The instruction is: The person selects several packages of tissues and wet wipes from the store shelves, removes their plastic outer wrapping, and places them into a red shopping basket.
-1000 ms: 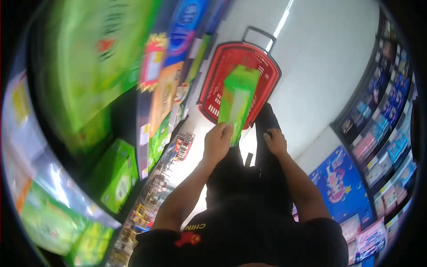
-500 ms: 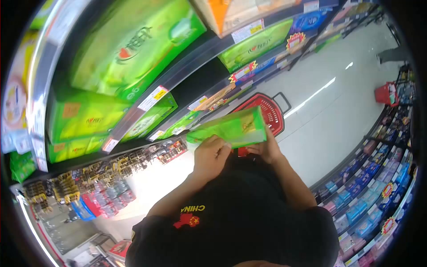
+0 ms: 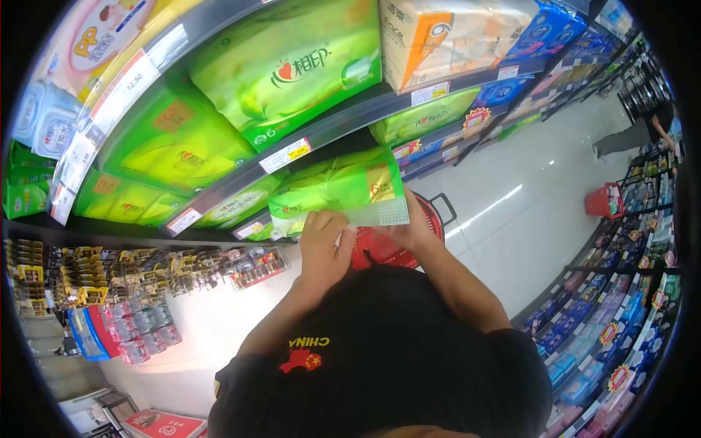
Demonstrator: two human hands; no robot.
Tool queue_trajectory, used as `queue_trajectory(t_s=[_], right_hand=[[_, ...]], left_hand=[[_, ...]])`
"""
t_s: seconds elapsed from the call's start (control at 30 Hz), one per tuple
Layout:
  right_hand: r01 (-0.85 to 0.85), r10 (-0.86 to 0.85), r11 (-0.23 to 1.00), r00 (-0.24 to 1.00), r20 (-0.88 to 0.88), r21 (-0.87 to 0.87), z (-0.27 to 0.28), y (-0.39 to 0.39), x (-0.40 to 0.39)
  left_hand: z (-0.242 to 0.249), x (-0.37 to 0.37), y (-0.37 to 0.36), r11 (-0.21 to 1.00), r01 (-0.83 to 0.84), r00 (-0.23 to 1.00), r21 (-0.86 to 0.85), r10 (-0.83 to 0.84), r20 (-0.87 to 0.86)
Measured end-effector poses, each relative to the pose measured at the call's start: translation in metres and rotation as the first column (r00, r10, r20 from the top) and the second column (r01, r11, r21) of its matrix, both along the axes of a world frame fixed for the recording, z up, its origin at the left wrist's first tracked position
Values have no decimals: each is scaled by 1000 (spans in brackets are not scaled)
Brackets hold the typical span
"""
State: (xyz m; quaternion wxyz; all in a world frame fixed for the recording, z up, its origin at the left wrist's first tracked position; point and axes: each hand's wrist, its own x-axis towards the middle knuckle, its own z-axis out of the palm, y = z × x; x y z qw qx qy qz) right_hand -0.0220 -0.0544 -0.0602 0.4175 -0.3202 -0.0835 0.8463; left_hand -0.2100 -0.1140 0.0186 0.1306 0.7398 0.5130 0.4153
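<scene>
A green tissue pack (image 3: 339,186) with a clear end wrap is held between both hands in front of the shelf. My left hand (image 3: 325,241) grips its lower left edge, with the fingers bent against the wrap. At the pack's right end, my right hand (image 3: 412,228) holds it from below and behind, and its fingers are partly hidden. Behind the pack is the black gap of a shelf, under a large green tissue pack (image 3: 292,69) on the level above. A red basket (image 3: 380,248) shows below the pack, partly covered by my hands.
Price tags line the shelf edge (image 3: 241,171). An orange and white tissue pack (image 3: 453,40) sits at the top. Hanging goods (image 3: 146,270) are at the lower left. Another red basket (image 3: 604,201) and a person (image 3: 635,139) are at the right, by a stocked shelf (image 3: 606,321).
The green pack and both hands have moved up and left in view, nearer the shelf. The pack's printed face has turned more toward the camera. The view has shifted, showing more of the person.
</scene>
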Motion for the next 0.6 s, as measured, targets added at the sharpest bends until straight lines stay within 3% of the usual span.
queue_trajectory(t_s=[0.27, 0.37, 0.6], right_hand=[[11, -9, 1000, 998, -63, 27, -29, 37, -24], [-2, -3, 998, 997, 76, 60, -37, 49, -32], [-71, 55, 994, 983, 176, 82, -51, 70, -35]], left_hand=[[-19, -17, 21, 998, 4, 999, 62, -2, -34], [-30, -21, 32, 997, -2, 998, 82, 6, -58], [-47, -20, 66, 996, -28, 992, 84, 38, -119]])
